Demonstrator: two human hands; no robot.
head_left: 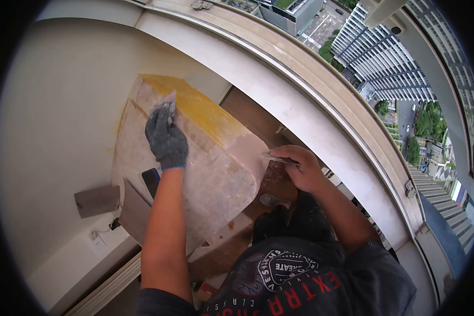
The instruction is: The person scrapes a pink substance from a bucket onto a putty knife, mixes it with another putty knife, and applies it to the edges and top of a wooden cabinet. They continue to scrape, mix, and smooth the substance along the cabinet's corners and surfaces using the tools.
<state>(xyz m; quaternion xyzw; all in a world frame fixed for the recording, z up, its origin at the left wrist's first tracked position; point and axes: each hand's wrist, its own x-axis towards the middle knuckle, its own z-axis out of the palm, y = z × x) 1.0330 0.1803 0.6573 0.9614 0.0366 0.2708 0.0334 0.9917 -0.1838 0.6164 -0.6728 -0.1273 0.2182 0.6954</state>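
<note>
My left hand [166,139], in a dark grey glove, is closed on a putty-smeared scraper [171,100] whose tip points up and away from me. It overlaps the broad pinkish-grey face of a boxed-in panel [210,174]. My bare right hand [303,167] grips a thin metal putty knife [283,159] by the panel's right end. The blade's tip is right at the panel's rounded corner, where smooth pink putty [246,151] covers the surface. Farther along, the panel's top strip [203,113] is yellow.
A window sill [310,118] curves along the right, with tall buildings far below outside. A dark phone-like object [151,181] stands at the panel's left, near loose boards [97,201]. A wall socket [98,243] is at lower left. My foot [275,201] shows below.
</note>
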